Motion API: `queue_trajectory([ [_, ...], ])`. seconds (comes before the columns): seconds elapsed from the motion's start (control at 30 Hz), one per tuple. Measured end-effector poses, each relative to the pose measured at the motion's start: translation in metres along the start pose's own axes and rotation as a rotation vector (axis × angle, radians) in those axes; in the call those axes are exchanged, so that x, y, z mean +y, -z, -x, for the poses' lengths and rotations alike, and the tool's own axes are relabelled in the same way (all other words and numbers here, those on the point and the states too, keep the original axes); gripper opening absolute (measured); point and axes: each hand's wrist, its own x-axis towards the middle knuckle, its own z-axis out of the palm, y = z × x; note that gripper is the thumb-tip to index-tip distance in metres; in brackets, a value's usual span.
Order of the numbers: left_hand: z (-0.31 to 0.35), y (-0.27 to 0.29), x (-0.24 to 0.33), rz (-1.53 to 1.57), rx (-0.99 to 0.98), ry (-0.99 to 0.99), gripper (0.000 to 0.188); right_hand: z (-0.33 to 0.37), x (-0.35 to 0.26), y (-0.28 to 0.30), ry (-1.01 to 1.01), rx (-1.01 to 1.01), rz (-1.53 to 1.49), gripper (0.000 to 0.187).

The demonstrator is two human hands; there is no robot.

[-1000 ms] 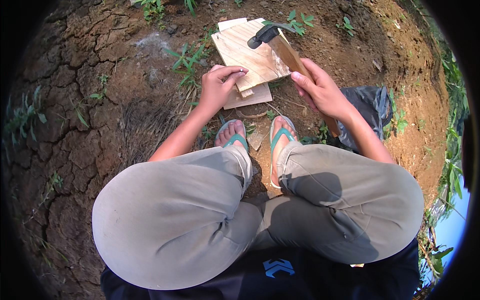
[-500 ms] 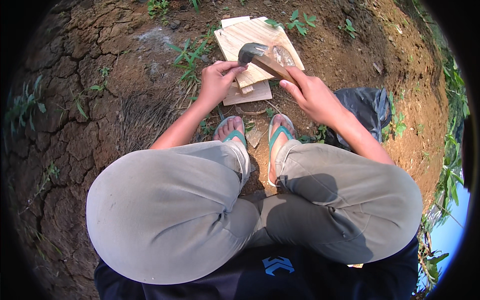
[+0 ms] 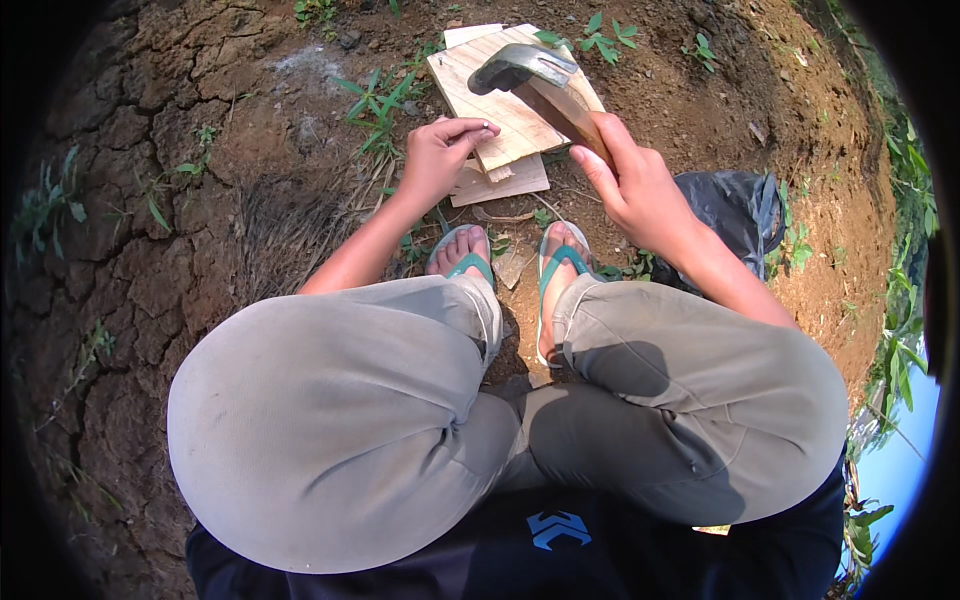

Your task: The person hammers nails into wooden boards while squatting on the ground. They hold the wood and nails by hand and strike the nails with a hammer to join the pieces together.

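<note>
My right hand is wrapped round the wooden handle of a claw hammer. Its metal head is raised above the board, apart from my left fingers. My left hand is closed in a pinch at the near left corner of a pale wooden board. Between thumb and forefinger shows the small shiny head of a nail; its shaft is hidden by the fingers. Under the top board lies another wooden piece, jutting out toward my feet.
Beside my right forearm lies a black plastic bag. My feet in green-strapped flip-flops stand just short of the boards. Green weeds grow left of the boards, and dry cracked soil spreads farther left.
The hammer has risen from close beside my left fingers, its head now higher over the board. My right hand has shifted slightly right. My left hand keeps its pinch at the corner.
</note>
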Motion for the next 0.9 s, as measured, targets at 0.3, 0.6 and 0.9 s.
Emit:
queue_trajectory([
  [0.3, 0.003, -0.002, -0.008, -0.049, 0.019, -0.035, 0.017, 0.007, 0.008, -0.009, 0.001, -0.068, 0.058, 0.029],
  [0.6, 0.008, 0.001, -0.004, -0.041, -0.023, 0.042, 0.017, 0.008, 0.011, -0.014, -0.033, -0.096, 0.045, 0.032],
  [0.9, 0.006, -0.001, -0.007, 0.042, -0.029, 0.041, 0.018, 0.011, 0.015, -0.013, -0.071, -0.166, 0.128, 0.034],
])
